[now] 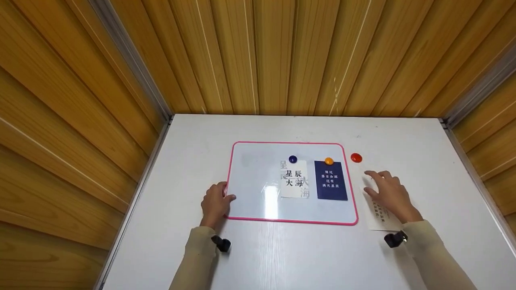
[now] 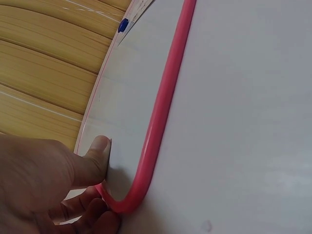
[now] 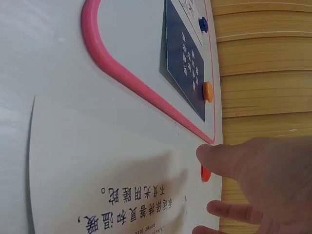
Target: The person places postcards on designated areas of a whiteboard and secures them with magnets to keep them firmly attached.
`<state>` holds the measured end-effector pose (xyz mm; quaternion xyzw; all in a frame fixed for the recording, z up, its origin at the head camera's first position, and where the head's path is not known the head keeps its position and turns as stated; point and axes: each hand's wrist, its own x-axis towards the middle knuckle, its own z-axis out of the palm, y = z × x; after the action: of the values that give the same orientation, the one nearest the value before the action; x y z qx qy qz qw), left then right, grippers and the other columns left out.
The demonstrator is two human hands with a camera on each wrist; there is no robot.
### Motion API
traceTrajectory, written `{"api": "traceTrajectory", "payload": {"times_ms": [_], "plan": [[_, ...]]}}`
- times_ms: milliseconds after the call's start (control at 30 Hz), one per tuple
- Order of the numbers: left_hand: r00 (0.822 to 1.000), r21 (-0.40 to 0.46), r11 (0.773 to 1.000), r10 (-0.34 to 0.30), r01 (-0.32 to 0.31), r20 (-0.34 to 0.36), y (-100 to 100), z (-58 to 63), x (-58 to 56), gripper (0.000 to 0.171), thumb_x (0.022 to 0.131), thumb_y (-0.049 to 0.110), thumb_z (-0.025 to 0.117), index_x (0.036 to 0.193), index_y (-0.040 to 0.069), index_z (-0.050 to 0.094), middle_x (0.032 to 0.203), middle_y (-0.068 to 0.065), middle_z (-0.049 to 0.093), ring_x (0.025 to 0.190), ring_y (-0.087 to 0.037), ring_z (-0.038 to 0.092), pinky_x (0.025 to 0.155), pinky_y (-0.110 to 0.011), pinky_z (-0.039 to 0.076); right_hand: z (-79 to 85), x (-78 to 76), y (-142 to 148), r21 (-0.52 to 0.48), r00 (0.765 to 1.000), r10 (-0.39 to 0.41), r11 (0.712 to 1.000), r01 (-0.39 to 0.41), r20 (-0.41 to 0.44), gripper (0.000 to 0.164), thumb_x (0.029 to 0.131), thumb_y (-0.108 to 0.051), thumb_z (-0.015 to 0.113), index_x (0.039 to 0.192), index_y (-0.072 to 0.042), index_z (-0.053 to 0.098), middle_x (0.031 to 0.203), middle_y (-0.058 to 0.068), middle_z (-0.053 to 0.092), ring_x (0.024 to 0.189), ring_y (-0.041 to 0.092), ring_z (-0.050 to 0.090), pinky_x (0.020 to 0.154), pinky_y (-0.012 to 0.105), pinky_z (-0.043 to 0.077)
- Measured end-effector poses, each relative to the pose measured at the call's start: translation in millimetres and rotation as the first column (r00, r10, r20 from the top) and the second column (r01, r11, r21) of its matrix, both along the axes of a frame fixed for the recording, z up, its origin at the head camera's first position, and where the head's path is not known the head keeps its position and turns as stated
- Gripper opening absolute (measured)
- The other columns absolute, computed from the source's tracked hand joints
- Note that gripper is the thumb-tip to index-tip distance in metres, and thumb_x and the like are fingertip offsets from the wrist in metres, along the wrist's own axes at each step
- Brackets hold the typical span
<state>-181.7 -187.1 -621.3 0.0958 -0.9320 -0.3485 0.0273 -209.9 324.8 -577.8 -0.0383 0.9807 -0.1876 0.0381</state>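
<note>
A whiteboard (image 1: 254, 181) with a pink frame lies on the white table. My left hand (image 1: 215, 203) grips its left edge, thumb on the board's face and fingers curled under the frame. On the board, a dark blue magnet (image 1: 293, 159) sits at the top of a white printed card (image 1: 294, 189), and an orange magnet (image 1: 329, 161) tops a navy card (image 1: 331, 181). My right hand (image 1: 390, 195) hovers over a cream printed card (image 1: 379, 219) lying right of the board, its fingers apart and holding nothing. Beyond that hand lies a red magnet (image 1: 356, 157).
Wood-look panels (image 1: 274, 56) rise behind the table (image 1: 258, 257) and along both sides. A metal strip (image 1: 137, 197) runs down the table's left edge. A glare patch shows on the board's lower middle.
</note>
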Motion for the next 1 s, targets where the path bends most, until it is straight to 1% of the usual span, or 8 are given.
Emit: {"api": "traceTrajectory", "payload": {"times_ms": [200, 367, 500, 667, 867, 1000], "plan": [[1.000, -0.003, 1.000, -0.003, 0.003, -0.010, 0, -1.1, 0.3, 0.053, 0.086, 0.018, 0.084, 0.134, 0.005, 0.066, 0.087, -0.006, 0.059, 0.077, -0.022, 0.054, 0.068, -0.041, 0.044, -2.9, 12.1, 11, -0.015, 0.997, -0.057, 0.998, 0.058, 0.052, 0.065, 0.096, -0.023, 0.071, 0.153, -0.009, 0.042, 0.141, 0.036, 0.039, 0.110, 0.055, 0.044, 0.085, 0.069, 0.044], [1.000, -0.005, 1.000, 0.000, 0.000, 0.003, 0, -1.7, 1.2, 0.053, 0.087, 0.020, 0.083, 0.135, 0.007, 0.065, 0.089, -0.005, 0.059, 0.079, -0.022, 0.054, 0.071, -0.041, 0.044, -2.5, 23.1, 19, -0.038, 0.992, -0.088, 0.995, 0.092, 0.090, 0.070, 0.095, -0.026, 0.072, 0.154, -0.007, 0.038, 0.137, 0.040, 0.038, 0.107, 0.057, 0.043, 0.077, 0.066, 0.045], [1.000, -0.025, 1.000, -0.006, 0.006, 0.009, -1, -0.3, 0.2, 0.053, 0.086, 0.020, 0.084, 0.135, 0.007, 0.065, 0.088, -0.005, 0.059, 0.077, -0.022, 0.054, 0.069, -0.042, 0.045, -1.6, 31.5, 23, -0.055, 0.984, -0.121, 0.990, 0.129, 0.131, 0.076, 0.094, -0.030, 0.074, 0.154, -0.006, 0.035, 0.134, 0.042, 0.036, 0.110, 0.060, 0.040, 0.075, 0.065, 0.045], [1.000, -0.013, 1.000, -0.005, 0.005, 0.013, 1, 0.8, -0.3, 0.053, 0.086, 0.019, 0.084, 0.134, 0.007, 0.065, 0.088, -0.005, 0.059, 0.079, -0.022, 0.054, 0.069, -0.042, 0.046, -4.4, 38.6, 28, -0.062, 0.976, -0.147, 0.985, 0.158, 0.159, 0.081, 0.092, -0.034, 0.076, 0.155, -0.005, 0.033, 0.132, 0.043, 0.035, 0.111, 0.062, 0.037, 0.073, 0.063, 0.044], [1.000, -0.024, 1.000, -0.006, 0.006, 0.012, 1, 0.7, -0.3, 0.053, 0.086, 0.020, 0.083, 0.134, 0.007, 0.065, 0.089, -0.005, 0.059, 0.079, -0.022, 0.055, 0.070, -0.043, 0.046, -8.2, 44.7, 30, -0.054, 0.976, -0.155, 0.985, 0.165, 0.156, 0.083, 0.091, -0.035, 0.077, 0.154, -0.003, 0.034, 0.130, 0.044, 0.035, 0.111, 0.063, 0.037, 0.072, 0.065, 0.045], [1.000, -0.032, 0.999, -0.001, 0.001, 0.010, 1, 0.7, -0.2, 0.053, 0.086, 0.020, 0.083, 0.134, 0.007, 0.066, 0.088, -0.005, 0.059, 0.078, -0.023, 0.055, 0.070, -0.044, 0.046, -11.5, 46.7, 28, -0.040, 0.978, -0.163, 0.985, 0.170, 0.133, 0.083, 0.089, -0.034, 0.078, 0.153, -0.002, 0.036, 0.127, 0.043, 0.037, 0.108, 0.061, 0.038, 0.073, 0.065, 0.045]]}}
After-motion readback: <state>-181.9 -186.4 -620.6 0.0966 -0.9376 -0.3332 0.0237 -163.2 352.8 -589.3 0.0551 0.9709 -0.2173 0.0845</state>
